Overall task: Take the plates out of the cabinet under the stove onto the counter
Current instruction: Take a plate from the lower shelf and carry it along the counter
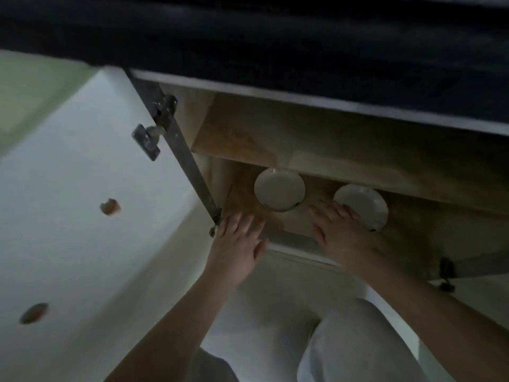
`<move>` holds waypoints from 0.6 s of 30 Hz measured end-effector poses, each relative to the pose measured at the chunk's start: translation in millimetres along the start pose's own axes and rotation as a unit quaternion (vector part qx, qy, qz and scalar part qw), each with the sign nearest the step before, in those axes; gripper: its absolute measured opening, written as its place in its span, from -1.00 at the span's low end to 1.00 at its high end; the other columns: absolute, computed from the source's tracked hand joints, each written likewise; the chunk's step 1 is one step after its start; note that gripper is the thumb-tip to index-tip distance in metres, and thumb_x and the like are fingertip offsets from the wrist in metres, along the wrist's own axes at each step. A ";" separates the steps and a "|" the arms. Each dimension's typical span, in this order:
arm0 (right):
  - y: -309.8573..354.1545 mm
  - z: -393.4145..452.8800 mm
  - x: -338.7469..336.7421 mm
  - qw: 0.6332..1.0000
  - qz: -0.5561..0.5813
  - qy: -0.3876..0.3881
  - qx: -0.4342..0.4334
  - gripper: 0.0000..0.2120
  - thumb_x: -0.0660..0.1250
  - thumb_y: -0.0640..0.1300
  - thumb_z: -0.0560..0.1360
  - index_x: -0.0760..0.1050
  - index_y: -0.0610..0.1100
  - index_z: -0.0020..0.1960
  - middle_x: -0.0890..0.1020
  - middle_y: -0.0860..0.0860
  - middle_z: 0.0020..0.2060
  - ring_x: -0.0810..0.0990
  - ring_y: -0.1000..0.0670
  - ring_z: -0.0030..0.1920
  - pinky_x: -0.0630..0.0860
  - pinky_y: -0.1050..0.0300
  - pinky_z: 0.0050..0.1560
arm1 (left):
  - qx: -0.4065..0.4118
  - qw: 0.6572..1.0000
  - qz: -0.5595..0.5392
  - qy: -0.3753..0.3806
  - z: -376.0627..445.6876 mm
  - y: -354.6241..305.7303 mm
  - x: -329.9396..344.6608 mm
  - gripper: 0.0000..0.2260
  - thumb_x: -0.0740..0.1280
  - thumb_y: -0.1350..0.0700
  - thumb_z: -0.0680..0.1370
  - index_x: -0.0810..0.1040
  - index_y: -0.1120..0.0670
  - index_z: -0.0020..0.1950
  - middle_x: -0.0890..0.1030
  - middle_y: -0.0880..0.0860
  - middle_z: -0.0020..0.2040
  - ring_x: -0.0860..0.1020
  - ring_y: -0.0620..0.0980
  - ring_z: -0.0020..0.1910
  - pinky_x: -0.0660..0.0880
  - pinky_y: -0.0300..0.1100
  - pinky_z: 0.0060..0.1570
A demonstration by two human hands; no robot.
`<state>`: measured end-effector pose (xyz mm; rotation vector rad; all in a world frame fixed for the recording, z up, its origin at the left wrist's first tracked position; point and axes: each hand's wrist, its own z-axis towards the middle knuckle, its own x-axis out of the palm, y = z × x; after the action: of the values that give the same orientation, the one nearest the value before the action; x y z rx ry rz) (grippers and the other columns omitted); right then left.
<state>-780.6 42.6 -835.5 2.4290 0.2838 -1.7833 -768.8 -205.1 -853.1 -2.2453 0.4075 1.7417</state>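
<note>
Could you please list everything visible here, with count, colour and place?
plates: two, white, on the cabinet's bottom board, side by side and apart
cabinet shelf: one, light wood, above the plates
cabinet door: one, white, swung open at left
door hinge: one, metal, upper left of the opening
counter edge: one, dark, along the top
left hand: open, at the cabinet's front edge, touching no plate
right hand: open, fingers at the rim of the right plate
legs: light trousers, bottom

Two plates sit side by side on the cabinet floor (248, 199) under its shelf (344, 150): my left hand (237, 241) before the left plate (279, 189), my right hand (338, 230) touching the right plate (363, 205), the open door (82, 188) to my left.
</note>
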 end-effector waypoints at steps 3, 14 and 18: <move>-15.5 31.2 30.8 1.000 -0.011 -0.016 -0.007 -0.50 -0.07 0.06 0.65 0.03 0.02 0.57 0.19 0.00 0.54 0.14 -0.09 0.51 0.05 -0.02 0.49 | 0.001 1.000 0.004 -0.010 25.9 10.0 32.6 -0.34 -0.33 -0.24 0.56 0.13 -0.07 0.58 0.22 0.01 0.58 0.14 0.13 0.54 0.04 0.13 0.51; -22.7 108.7 118.3 1.000 -0.011 0.007 0.001 -0.48 -0.09 0.08 0.64 -0.02 0.02 0.58 0.08 0.00 0.58 0.10 -0.10 0.53 0.09 -0.09 0.46 | 0.012 0.999 -0.002 -0.043 117.6 22.5 128.1 -0.50 0.00 -0.16 0.65 0.15 -0.07 0.58 0.26 0.03 0.57 0.19 0.10 0.51 0.10 0.02 0.44; -31.8 122.7 134.9 0.998 0.058 0.003 0.001 -0.49 -0.09 0.08 0.64 0.01 0.04 0.57 0.10 -0.01 0.57 0.07 -0.10 0.54 0.09 -0.10 0.44 | -0.012 0.999 -0.037 -0.020 132.2 25.4 142.9 -0.51 0.03 -0.15 0.66 0.12 -0.09 0.58 0.25 0.04 0.57 0.23 0.12 0.50 0.21 0.07 0.42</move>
<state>-862.6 59.9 -1000.6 2.3982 0.1389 -1.7291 -862.7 -186.5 -1024.5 -2.2082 0.2931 1.7601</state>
